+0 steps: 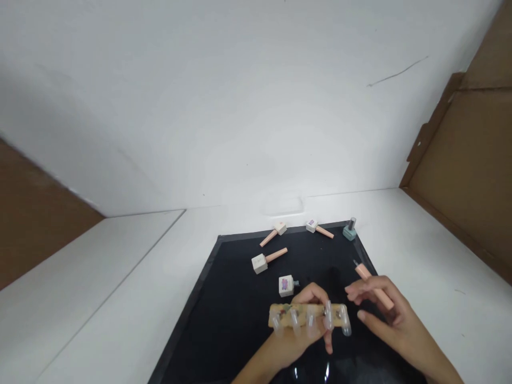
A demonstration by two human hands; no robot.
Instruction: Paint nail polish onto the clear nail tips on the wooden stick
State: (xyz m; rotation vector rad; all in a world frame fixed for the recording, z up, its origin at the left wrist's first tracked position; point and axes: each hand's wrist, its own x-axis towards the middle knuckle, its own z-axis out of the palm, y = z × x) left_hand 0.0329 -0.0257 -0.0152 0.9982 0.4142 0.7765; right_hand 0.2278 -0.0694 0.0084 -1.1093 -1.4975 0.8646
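Note:
My left hand (298, 341) is closed around a yellowish nail display stand (283, 320), which carries several clear false nails (311, 320) in a row. To the right, my right hand (384, 314) holds a peach nail polish brush cap (378, 288) between its fingers, the short brush end pointing up and left, apart from the nails. Just beyond my left hand, an uncapped white nail polish bottle (285, 286) with a purple label lies on its side on a black mat (224, 309).
Three white bottles with peach caps lie farther back: one at the left (260, 263), one behind it (280, 228), one at the back (312, 226). A teal bottle (349, 233) stands at the mat's far right corner. Brown cardboard (464, 176) rises at the right; a white wall (248, 117) closes the back.

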